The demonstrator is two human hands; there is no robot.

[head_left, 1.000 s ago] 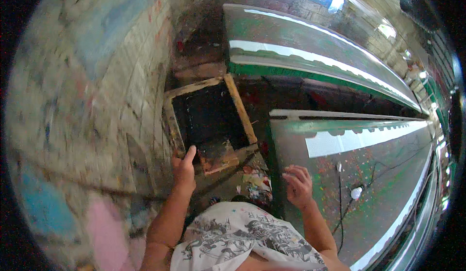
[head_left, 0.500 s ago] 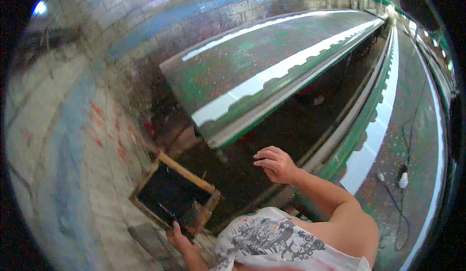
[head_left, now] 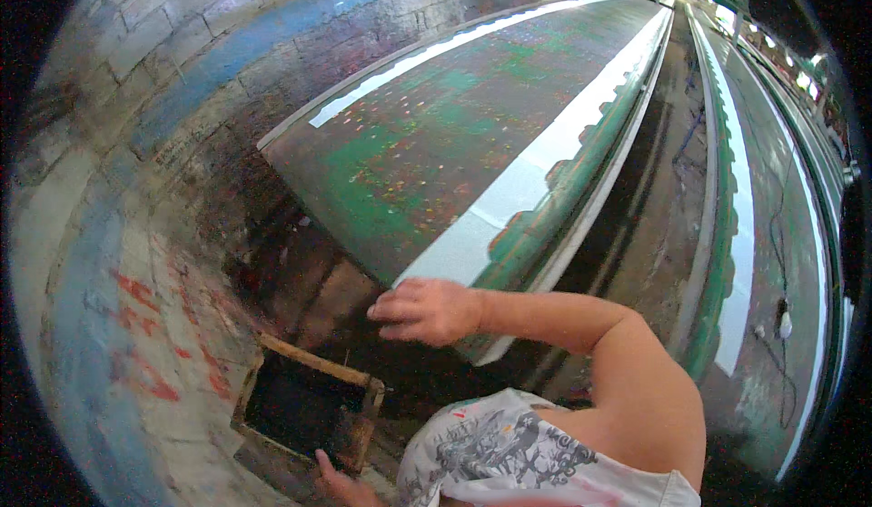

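Observation:
My left hand (head_left: 341,484) grips the near edge of a screen-printing frame (head_left: 350,375), its thumb up over the rim; the other fingers are hidden. The frame has worn wooden bars around a dark panel and is held tilted, low on the left beside the wall. My right hand (head_left: 427,312) is raised in front of me at the near corner of a long table (head_left: 363,180). Its fingers are loosely bent with gaps between them, and I see nothing in them. Whether it touches the table corner I cannot tell.
The long table has a paint-spotted green and brown top with white strips (head_left: 518,189) along its sides. A narrow aisle (head_left: 636,243) separates it from a second long table (head_left: 763,234), where a bulb (head_left: 785,323) and cord lie. A block wall (head_left: 136,189) curves along the left.
My view has shifted closer to the long table's near end. My right hand has moved left to its corner. The frame, still in my left hand, sits slightly lower.

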